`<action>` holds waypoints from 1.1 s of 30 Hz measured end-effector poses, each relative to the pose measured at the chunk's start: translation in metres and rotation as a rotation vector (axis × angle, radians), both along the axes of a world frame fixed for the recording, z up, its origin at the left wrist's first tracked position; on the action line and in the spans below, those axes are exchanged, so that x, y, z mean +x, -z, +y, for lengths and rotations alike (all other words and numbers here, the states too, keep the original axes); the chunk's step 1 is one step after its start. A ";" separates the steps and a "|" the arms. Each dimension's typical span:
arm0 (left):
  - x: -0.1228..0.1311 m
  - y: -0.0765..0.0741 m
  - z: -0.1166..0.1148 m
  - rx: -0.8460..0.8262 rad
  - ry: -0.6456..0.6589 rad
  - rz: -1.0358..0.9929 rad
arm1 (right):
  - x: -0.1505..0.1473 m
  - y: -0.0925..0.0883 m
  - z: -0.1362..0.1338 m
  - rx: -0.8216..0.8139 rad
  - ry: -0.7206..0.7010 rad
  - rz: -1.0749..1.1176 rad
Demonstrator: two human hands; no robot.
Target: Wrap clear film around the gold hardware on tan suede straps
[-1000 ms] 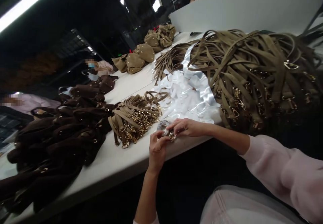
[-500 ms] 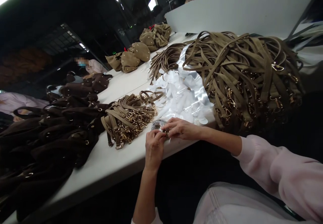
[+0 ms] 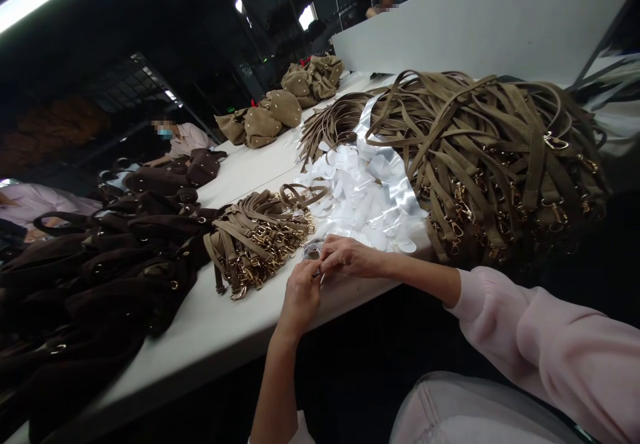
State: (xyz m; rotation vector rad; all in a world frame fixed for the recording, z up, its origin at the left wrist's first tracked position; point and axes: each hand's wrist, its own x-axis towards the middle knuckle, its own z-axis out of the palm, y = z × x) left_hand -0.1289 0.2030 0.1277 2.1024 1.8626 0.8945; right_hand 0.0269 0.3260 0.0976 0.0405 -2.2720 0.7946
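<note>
My left hand (image 3: pixel 301 292) and my right hand (image 3: pixel 349 256) meet over the front edge of the table, fingertips pinched close together. A small dark piece shows at the left fingertips; it is too small to name, and my fingers cover most of what is between the hands. Just behind them lies a roll of clear tape (image 3: pixel 313 249), partly hidden. Left of my hands is a heap of short olive straps (image 3: pixel 257 231) with gold buckles and clasps. Behind my right hand spreads a pile of white plastic pieces (image 3: pixel 357 197).
Long olive straps with gold clips (image 3: pixel 480 144) are heaped at the right, hanging over the edge. Dark brown bags (image 3: pixel 115 277) cover the left end of the white table (image 3: pixel 240 331). Olive bags (image 3: pixel 273 114) stand farther back. A co-worker (image 3: pixel 185 139) is across the table.
My hands have come closer together, and the right hand has shifted slightly left. The gold piece seen earlier between the fingers no longer shows. The whole view has shifted a little.
</note>
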 end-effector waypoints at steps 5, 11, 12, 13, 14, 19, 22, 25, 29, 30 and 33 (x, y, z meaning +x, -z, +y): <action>-0.008 -0.002 0.001 -0.023 -0.085 -0.111 | -0.009 0.005 0.003 -0.248 0.008 0.031; -0.002 0.000 0.012 0.047 -0.226 -0.092 | -0.006 0.012 -0.014 -0.428 0.150 0.052; 0.001 -0.002 0.013 0.060 -0.234 -0.073 | -0.006 0.012 -0.016 -0.438 0.183 0.057; 0.004 -0.005 0.013 0.074 -0.241 -0.057 | -0.006 0.012 -0.018 -0.449 0.215 0.063; 0.007 -0.007 0.013 0.088 -0.250 -0.046 | -0.006 0.011 -0.020 -0.462 0.249 0.067; 0.009 -0.002 0.014 0.094 -0.352 -0.098 | -0.007 0.008 -0.025 -0.528 0.391 0.043; 0.001 0.010 0.017 0.056 -0.403 -0.197 | -0.012 0.006 -0.027 -0.561 0.410 0.033; -0.003 0.016 0.019 0.035 -0.404 -0.286 | -0.018 0.004 -0.029 -0.610 0.429 0.042; -0.002 0.012 0.016 0.024 -0.396 -0.324 | -0.023 0.002 -0.033 -0.605 0.527 0.034; -0.001 0.010 0.015 0.027 -0.400 -0.317 | -0.023 0.001 -0.034 -0.606 0.545 0.015; 0.004 0.005 0.012 0.058 -0.426 -0.260 | -0.023 0.001 -0.032 -0.574 0.537 -0.026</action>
